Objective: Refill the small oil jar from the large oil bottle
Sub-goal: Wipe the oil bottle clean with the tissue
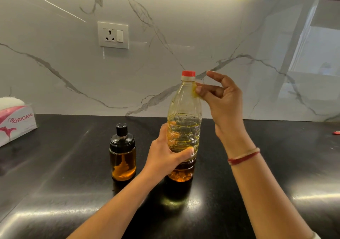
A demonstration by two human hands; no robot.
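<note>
A: State of left grip (171, 152)?
B: Wrapped round the middle of the tall clear plastic oil bottle (184, 106), red-capped, upright on the glossy black worktop (73, 192).
A: And right grip (220, 95)?
B: Loosely spread, holding nothing, one tip at the bottle's shoulder.
A: Where is the small black-lidded glass oil jar (122, 157)?
B: Just left of the bottle, apart from it; both stand forward of the worktop's back edge.

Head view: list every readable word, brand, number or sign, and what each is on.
"ORIGAMI": printed on the side of the tissue box, at the far left.
Oil bottle: no label or print visible, red cap included.
Small jar: no text visible.
Wall socket: a small mark on the switch, too small to read.
</note>
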